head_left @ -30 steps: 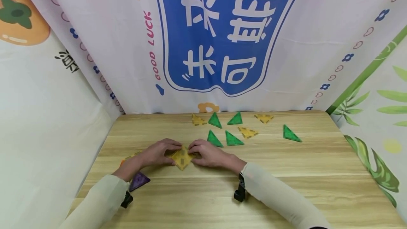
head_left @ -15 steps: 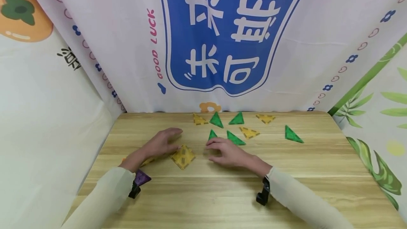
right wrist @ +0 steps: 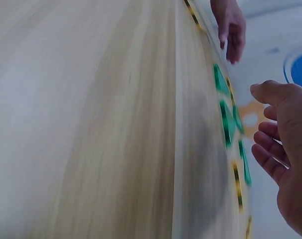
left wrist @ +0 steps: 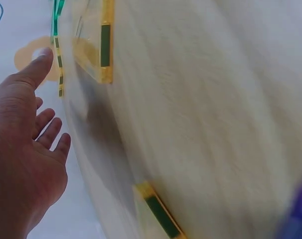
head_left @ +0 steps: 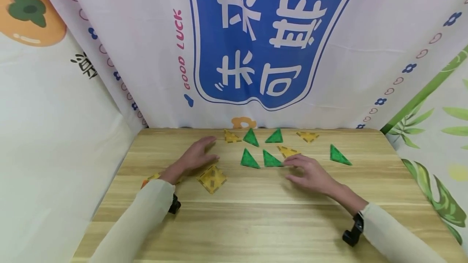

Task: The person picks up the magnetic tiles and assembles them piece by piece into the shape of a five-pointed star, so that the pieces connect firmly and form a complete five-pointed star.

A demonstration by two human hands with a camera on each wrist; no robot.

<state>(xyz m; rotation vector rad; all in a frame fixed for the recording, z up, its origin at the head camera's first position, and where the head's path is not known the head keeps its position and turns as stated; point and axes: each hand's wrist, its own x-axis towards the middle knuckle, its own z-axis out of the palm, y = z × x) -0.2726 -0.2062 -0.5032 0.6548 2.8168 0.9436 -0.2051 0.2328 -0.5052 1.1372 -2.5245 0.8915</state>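
Several translucent yellow triangular magnetic tiles form a low, diamond-based shape point(head_left: 212, 179) on the table. My left hand point(head_left: 197, 155) hovers just behind and left of it, fingers extended, holding nothing. In the left wrist view that hand point(left wrist: 29, 129) shows spread fingers beside the yellow shape point(left wrist: 106, 45). My right hand point(head_left: 308, 173) is farther right, fingers loosely bent and holding nothing. Its fingertips are right by a green triangular tile point(head_left: 271, 159) and a yellow triangular tile point(head_left: 289, 151). Another green tile point(head_left: 250, 159) lies between the hands.
Toward the back edge lie a yellow tile point(head_left: 232, 136), green tiles point(head_left: 251, 137) and another yellow tile point(head_left: 308, 136). A lone green tile point(head_left: 339, 156) lies right. By my left sleeve, an orange piece point(head_left: 144, 183) shows partly; a purple piece point(left wrist: 296, 219) appears in the left wrist view.
Both hands have let go of the yellow shape, which stays in place. My right hand has moved right toward the green and yellow tiles; my left has drawn back toward the far edge.
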